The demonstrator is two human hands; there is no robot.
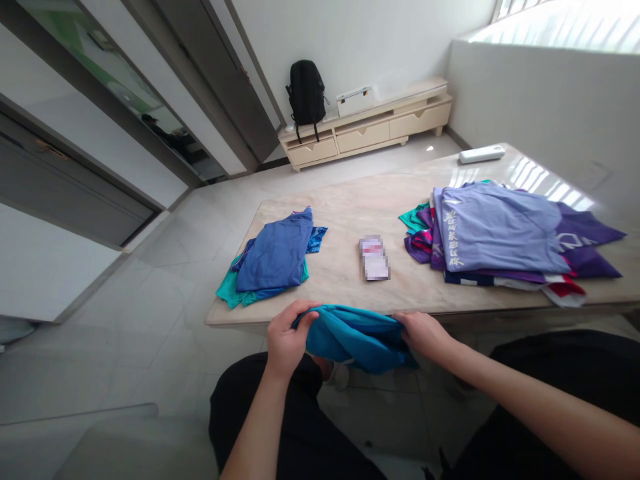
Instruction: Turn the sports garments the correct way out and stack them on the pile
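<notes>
Two hands (286, 341) and one blue garment (350, 333) are at six o'clock. The worktop (345, 207) carries two clothes piles (275, 257), at nine and three, one pixelated packet (374, 259) between, and one white device (483, 155) at two. Near twelve are one backpack (307, 92), one box (355, 103) and one cabinet (365, 137).

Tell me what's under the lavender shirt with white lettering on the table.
Purple cloth sticks out from under the lavender shirt, as do teal cloth and red-and-white cloth. Their middles are covered, so I can't tell how many layers there are.
</notes>
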